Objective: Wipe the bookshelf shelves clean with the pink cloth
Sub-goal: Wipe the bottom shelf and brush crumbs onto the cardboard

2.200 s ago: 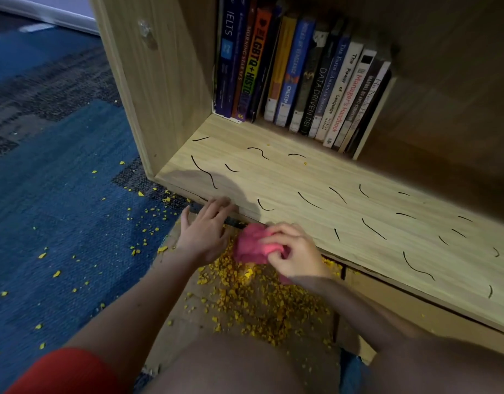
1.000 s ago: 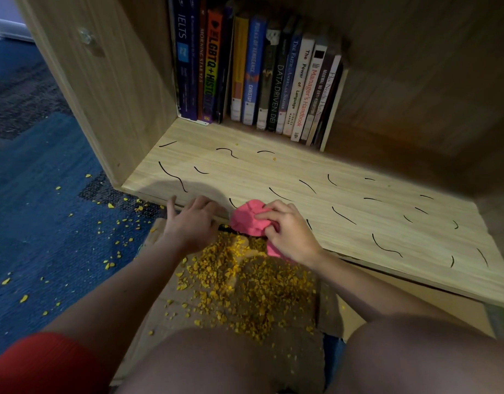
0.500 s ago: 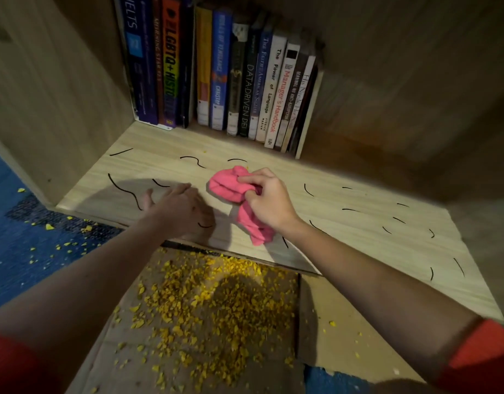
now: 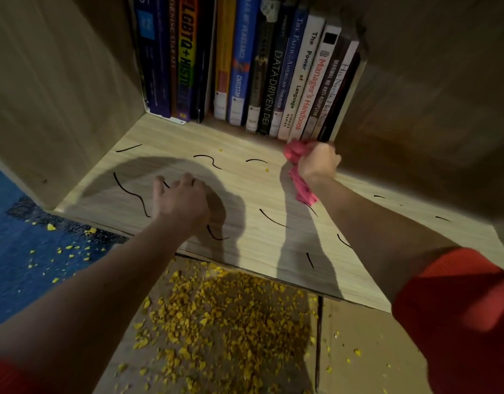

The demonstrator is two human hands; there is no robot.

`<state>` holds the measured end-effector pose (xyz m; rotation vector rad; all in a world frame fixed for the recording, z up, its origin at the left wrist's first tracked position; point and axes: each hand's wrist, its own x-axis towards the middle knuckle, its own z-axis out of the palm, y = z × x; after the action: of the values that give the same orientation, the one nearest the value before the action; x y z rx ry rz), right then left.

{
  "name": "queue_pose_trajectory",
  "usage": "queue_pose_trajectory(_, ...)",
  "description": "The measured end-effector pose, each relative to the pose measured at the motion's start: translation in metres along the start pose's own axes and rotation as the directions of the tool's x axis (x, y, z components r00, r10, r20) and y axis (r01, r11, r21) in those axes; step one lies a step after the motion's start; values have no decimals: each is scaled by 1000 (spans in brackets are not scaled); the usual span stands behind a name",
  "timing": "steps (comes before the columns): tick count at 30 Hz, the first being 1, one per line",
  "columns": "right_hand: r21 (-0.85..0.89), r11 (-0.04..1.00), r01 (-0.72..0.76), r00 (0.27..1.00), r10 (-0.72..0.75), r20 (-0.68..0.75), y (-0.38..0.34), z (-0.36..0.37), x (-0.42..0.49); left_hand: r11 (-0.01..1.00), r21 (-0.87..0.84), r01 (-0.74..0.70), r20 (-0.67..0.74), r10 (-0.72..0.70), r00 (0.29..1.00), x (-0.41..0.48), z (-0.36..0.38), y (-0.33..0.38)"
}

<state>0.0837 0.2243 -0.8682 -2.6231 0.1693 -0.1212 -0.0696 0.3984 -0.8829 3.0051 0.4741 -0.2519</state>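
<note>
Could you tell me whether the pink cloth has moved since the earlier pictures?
Yes. The pink cloth, gripped by the right hand, went from the front edge of the shelf back to the foot of the books.

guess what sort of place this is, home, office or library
Likely an office or library corner, though not certain: a pale wooden bookshelf holds a row of upright study and management books, and it stands on blue patterned carpet of the commercial kind.

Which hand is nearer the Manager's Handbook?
Right. The right hand, gripping the pink cloth, is in front of the Manager's Handbook; the left hand rests farther forward on the shelf.
</note>
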Motion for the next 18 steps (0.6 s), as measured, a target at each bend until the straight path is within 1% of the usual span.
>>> queue_pose_trajectory(2,-36,999,-32,999,32,4,3,2,3,1000,-20,0,-8,0,1000,0,2,-2)
queue_pose_trajectory(3,-35,999,-23,999,24,32,2,5,2,1000,-24,1,-10,-1,1000,-1,3,-2)
queue_pose_trajectory(6,33,999,28,993,-31,113,-3,18,-8,999,-31,11,-6,-11,1000,-1,3,-1)
queue_pose_trajectory(10,148,969,196,963,-219,157,-8,22,-35,999,-49,17,-4,-18,1000,-2,1,1)
queue_pose_trajectory(12,237,944,231,941,-279,193,-9,20,-55,999,-49,9,-5,-10,1000,-2,2,1)
queue_pose_trajectory(14,385,903,190,931,-290,221,-10,18,-70,998,-58,14,-1,-14,1000,-2,4,-1)
queue_pose_trajectory(16,518,848,113,945,-253,208,-10,16,-72,997,-69,20,7,-20,1000,-2,5,-1)
queue_pose_trajectory(17,534,839,101,959,-224,172,-10,14,-70,997,-71,23,7,-22,1000,-2,5,-1)
queue_pose_trajectory(18,515,849,117,971,-207,121,-12,12,-66,997,-72,24,7,-23,1000,-2,5,-1)
